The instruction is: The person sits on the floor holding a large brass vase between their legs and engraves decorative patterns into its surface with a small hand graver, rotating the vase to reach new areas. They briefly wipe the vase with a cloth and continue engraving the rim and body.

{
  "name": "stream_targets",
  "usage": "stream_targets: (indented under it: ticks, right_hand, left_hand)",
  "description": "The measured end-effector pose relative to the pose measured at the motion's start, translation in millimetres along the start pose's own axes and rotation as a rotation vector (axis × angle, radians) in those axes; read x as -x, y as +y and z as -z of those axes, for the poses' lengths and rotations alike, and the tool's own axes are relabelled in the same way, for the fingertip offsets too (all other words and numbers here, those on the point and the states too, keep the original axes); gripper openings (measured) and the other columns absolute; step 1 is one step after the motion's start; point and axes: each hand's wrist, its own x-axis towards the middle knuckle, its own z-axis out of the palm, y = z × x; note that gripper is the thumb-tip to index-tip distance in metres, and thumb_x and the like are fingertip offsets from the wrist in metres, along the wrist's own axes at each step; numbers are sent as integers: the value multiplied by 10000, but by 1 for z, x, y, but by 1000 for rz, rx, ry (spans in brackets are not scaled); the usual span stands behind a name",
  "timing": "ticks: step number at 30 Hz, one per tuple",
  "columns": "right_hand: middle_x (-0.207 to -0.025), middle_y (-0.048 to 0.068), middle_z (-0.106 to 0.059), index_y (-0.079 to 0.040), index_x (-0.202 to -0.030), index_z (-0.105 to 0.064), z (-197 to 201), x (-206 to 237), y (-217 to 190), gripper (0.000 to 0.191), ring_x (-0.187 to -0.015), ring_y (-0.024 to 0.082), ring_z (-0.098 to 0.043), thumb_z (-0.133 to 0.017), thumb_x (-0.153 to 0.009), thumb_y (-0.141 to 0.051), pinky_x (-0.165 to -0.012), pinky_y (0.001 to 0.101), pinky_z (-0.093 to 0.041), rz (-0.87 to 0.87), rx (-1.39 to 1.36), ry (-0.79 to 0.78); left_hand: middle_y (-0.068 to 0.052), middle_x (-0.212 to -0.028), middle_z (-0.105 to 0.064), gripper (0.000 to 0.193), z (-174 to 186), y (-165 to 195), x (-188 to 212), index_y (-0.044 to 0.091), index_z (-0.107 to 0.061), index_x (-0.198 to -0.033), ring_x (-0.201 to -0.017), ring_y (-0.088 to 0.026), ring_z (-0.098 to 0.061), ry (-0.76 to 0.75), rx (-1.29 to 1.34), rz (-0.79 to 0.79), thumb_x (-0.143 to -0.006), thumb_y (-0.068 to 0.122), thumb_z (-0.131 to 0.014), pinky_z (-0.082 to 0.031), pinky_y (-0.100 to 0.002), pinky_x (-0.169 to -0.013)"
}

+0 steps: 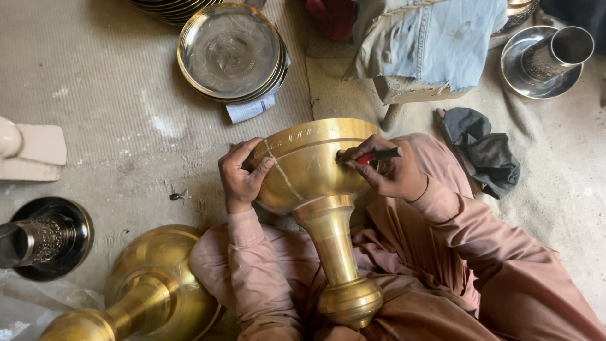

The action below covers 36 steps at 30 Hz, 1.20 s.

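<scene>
Brass goblet-shaped vessel (319, 189) lying tilted across the lap, bowl up toward the mat, stem and knob foot pointing back at the body. Left hand (243, 177) cupped against the bowl's side, fingers spread over the rim band, thumb pressing — bracing it. Right hand (394, 173) pinching a red-handled tool (372, 156), tip touching the bowl's upper wall near a row of cut marks. Looks heavy and rigid, polished and likely slippery — best gripped at the narrow stem or steadied by a palm on the bowl, as here. Second brass vessel (148, 290) on its side just beside the left knee; stacked metal plates (230, 53) well apart on the woven mat (95, 113).
</scene>
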Motion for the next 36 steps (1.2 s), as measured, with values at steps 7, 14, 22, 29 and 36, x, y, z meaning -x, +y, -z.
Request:
stream_targets:
  ticks: [7,14,22,29,36]
  right_hand:
    - [-1048,153,-781,33,-1019,-652,4,4,2,90,-995,197,-772,-678,-934,48,-880,294,-608,-42,65,0]
    - [-1067,151,-776,20,-1019,-642,-2,6,7,71,-1042,205,-767,-696,-973,17,-910,302,-608,-20,22,74]
    - [-1045,142,-770,19,-1031,-657,11,3,10,75,-1011,230,-781,-688,-963,10,-894,304,-613,36,41,-22]
    - [-1016,139,-775,6,-1039,-680,22,4,12,139,-915,225,-785,-712,-906,-19,-799,301,-598,65,144,-95]
    - [-1050,142,-780,-3,-1038,-683,18,13,8,107,-931,214,-785,-696,-931,-1,-805,298,-601,42,136,-37]
  left_hand:
    - [-111,-988,-725,593,-3,-7,3,-11,-716,-1197,-892,-208,-683,1,-6,-20,-937,519,-772,-545,-321,-832]
    - [-86,-924,-695,613,-6,-10,4,-1,-725,-1179,-845,-185,-664,15,-15,7,-921,553,-769,-532,-313,-770]
    - [-77,-901,-685,596,-8,-7,3,4,-721,-1163,-828,-184,-649,15,-12,4,-918,545,-771,-519,-308,-757]
    - [-88,-918,-684,581,-7,-2,3,-2,-716,-1170,-839,-194,-657,9,-13,18,-929,523,-777,-524,-309,-778]
    - [-96,-935,-696,617,-7,-3,2,-8,-718,-1173,-849,-198,-672,13,-35,8,-930,558,-758,-530,-307,-775]
